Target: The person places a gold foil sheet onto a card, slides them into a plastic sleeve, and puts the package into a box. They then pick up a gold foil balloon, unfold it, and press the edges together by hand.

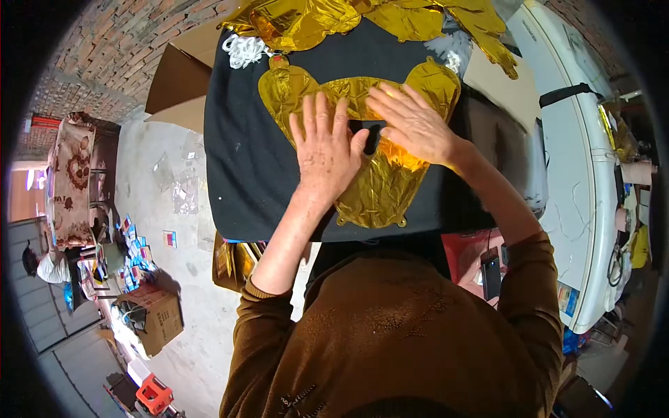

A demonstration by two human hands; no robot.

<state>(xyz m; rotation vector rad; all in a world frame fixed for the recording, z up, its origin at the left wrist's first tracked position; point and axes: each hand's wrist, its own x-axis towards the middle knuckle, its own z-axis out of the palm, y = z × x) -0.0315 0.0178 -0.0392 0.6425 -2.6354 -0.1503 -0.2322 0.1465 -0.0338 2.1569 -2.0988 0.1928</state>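
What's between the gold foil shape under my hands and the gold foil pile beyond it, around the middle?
In the head view, only bare black cloth shows across the middle between the gold foil shape and the foil pile.

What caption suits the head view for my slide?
Left hand and right hand spread over gold foil on black cloth.

Gold foil [376, 198] against black cloth [244, 153]
The foil's sheen is yellow-gold (one patch flares orange); white string [244, 51], brown sweater [390, 320], reddish-brown brick wall [115, 56], orange-red stool [155, 394], pinkish cover [73, 198] with dark red-brown motifs.
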